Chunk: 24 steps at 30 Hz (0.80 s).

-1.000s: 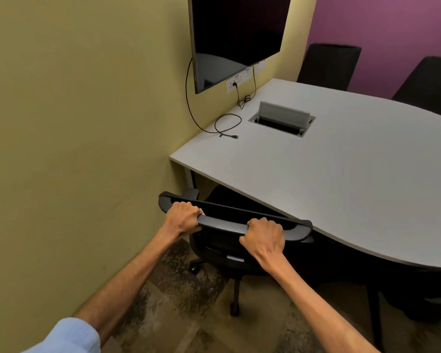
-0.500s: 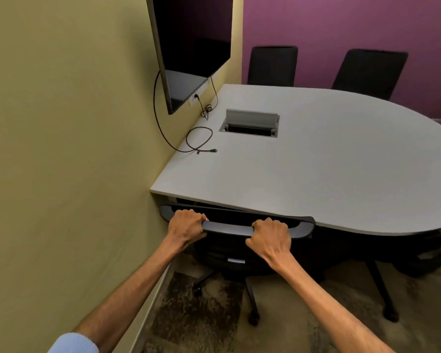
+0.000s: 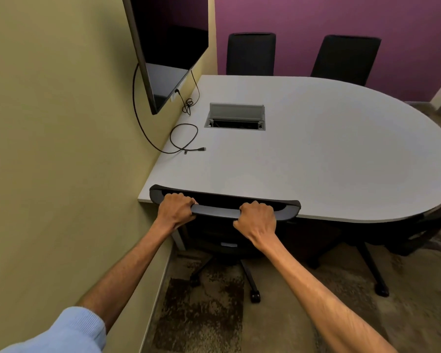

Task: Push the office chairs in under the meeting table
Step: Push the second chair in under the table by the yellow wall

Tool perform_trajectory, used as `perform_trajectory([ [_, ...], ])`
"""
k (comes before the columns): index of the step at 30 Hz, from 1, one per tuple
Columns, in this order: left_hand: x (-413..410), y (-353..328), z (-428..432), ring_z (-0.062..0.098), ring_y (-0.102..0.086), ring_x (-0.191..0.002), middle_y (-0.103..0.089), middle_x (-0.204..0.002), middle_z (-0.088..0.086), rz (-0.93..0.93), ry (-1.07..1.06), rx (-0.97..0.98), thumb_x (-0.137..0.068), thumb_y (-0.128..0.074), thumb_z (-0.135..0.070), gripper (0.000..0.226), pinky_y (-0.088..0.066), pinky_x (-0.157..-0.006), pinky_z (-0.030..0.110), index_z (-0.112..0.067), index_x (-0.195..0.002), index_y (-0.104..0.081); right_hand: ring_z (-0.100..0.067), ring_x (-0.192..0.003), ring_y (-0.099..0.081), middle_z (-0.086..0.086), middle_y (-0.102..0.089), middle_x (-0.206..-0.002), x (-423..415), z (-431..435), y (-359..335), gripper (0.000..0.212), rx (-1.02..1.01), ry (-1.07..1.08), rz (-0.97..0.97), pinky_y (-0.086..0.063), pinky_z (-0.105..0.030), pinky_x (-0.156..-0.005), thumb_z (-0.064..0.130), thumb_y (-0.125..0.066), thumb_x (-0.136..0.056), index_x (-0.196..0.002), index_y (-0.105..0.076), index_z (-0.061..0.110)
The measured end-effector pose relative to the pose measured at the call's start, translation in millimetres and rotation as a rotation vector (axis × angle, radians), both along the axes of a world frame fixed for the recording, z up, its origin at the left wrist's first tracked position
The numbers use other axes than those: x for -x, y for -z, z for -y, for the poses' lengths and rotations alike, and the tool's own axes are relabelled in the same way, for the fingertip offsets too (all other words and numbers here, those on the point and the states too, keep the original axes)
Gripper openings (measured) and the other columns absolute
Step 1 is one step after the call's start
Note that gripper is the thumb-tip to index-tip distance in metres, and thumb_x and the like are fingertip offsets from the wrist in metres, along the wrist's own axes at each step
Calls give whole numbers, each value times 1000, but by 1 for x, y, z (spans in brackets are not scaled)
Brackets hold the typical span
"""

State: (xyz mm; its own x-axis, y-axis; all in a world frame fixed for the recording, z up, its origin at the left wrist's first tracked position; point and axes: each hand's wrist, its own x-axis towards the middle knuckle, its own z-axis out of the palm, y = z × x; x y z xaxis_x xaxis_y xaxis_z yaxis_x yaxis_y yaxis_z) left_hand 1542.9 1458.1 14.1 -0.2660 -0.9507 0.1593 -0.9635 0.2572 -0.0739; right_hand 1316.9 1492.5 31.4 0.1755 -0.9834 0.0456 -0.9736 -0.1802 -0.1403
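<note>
A black office chair (image 3: 222, 211) stands at the near edge of the grey meeting table (image 3: 316, 159), its seat hidden under the tabletop and its backrest top touching the table edge. My left hand (image 3: 175, 210) grips the left part of the backrest top; my right hand (image 3: 256, 220) grips the right part. Two more black chairs, one on the left (image 3: 251, 53) and one on the right (image 3: 346, 58), stand at the table's far side against the purple wall. Another dark chair (image 3: 418, 233) is partly visible under the table's right end.
A yellow-green wall runs close along the left, with a dark screen (image 3: 168, 47) mounted on it. A black cable (image 3: 183, 138) lies on the table near an open cable box (image 3: 236, 117). The chair's wheeled base (image 3: 252, 284) stands on patterned carpet.
The chair has rolled forward until its backrest meets the table edge and its seat is under the top. My view has risen and turned right; both hands keep their grip.
</note>
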Motion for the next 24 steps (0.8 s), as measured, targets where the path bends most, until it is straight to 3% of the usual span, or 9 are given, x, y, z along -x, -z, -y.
perform_trajectory([
  [6,1,-5,26,30,-67,-74,-72,-75,9,28,29,-27,-82,-59,-33,24,-34,-63,31,-18,-94,-74,-20,-52,-45,4,-40,-51,-1,28,-2,17,11,23,-23,-33,-28,-56,28,-57,-74,-77,-67,15],
  [13,0,5,34,28,-58,-40,-59,-43,6,-37,14,102,-73,-70,-23,17,-34,-47,26,-15,-59,-72,-18,-47,-39,4,-40,-49,0,41,4,17,14,34,-45,-29,-28,-53,28,-57,-72,-75,-68,15],
  [19,1,5,31,29,-61,-45,-61,-46,6,-84,49,92,-71,-73,-26,8,-31,-50,24,-18,-68,-75,-17,-46,-39,4,-38,-47,1,39,6,17,27,45,-25,-29,-27,-53,26,-56,-72,-75,-69,15],
  [24,1,3,27,18,-49,-37,-40,-40,-7,-113,75,104,-70,-48,-66,52,-14,-43,19,-19,-49,-52,-17,-49,-44,4,-46,-51,0,37,8,25,39,71,13,-31,-27,-53,29,-58,-71,-86,-73,18],
])
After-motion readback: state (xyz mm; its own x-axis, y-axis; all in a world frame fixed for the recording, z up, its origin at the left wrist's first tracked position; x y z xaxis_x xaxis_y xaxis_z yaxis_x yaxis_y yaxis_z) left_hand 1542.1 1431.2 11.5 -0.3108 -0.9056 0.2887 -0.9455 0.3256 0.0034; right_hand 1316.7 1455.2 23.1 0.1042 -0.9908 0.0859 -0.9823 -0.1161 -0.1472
